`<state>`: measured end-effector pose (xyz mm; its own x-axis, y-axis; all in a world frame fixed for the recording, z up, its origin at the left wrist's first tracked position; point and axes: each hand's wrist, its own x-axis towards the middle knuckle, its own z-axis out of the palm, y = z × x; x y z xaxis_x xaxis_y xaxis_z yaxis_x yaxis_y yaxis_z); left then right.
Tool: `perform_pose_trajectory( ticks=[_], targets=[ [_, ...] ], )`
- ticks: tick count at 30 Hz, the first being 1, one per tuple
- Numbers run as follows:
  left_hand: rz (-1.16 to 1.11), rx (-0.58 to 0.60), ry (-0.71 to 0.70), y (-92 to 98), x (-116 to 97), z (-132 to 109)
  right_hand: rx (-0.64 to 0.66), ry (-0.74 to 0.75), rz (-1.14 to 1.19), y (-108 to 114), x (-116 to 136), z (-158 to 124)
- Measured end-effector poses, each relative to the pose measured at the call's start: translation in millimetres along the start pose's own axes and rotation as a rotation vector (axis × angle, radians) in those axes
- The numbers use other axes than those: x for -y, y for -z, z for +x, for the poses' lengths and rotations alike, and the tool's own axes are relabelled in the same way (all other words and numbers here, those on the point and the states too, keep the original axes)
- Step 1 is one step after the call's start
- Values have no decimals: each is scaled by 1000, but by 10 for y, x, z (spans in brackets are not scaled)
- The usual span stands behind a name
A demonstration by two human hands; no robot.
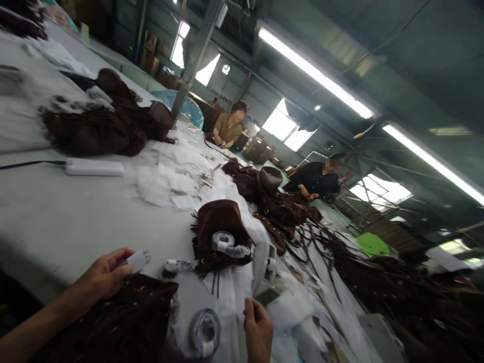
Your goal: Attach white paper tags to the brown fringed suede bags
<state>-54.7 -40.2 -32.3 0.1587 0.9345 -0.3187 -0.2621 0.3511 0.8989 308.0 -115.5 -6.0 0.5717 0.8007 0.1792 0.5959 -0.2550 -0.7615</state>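
My left hand [104, 275] is closed around a small white-wrapped piece [139, 261] with shiny metal-looking bits at its end. Below it lies a dark brown bag [124, 317] with eyelets. My right hand [259, 330] has curled fingers, thumb and forefinger close together; whatever they pinch is too small to tell. Just beyond it stands a grey-white device [264, 272], like a tape dispenser. Between my hands lies a plastic-wrapped coil [204, 333] with a white band. Farther out, another brown fringed bag [221, 222] has a wrapped coil [223, 242] on top.
A white power strip [94, 167] with a black cord lies at left. Heaped brown bags [109, 121] sit behind it. White paper sheets [162, 176] cover the table's middle. Dark straps [313, 242] and more bags pile at right. Two people work at the far side.
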Motion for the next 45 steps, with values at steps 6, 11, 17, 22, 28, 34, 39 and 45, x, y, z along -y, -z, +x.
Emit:
perform_pose_trajectory(
  ticks=[6,11,17,22,28,34,39,45],
  targets=[
    [31,39,-85,31,-145,5,536,150,267,-755,1101,-420],
    [84,44,-190,57,-67,43,744,258,386,-1235,1614,-659],
    [114,69,-236,41,-115,-9,724,255,335,-1441,1729,-664],
    [97,66,-235,36,-141,-19,688,248,257,-1552,1698,-652],
    [93,67,-225,40,-122,-22,674,224,183,-1654,1678,-640],
    [89,36,-245,64,-58,-15,727,140,160,-1671,1676,-591],
    [-96,101,-141,102,26,-4,724,99,176,-1698,1660,-601],
    [-193,12,-154,61,29,-17,717,51,274,-1753,1663,-679]
  ],
)
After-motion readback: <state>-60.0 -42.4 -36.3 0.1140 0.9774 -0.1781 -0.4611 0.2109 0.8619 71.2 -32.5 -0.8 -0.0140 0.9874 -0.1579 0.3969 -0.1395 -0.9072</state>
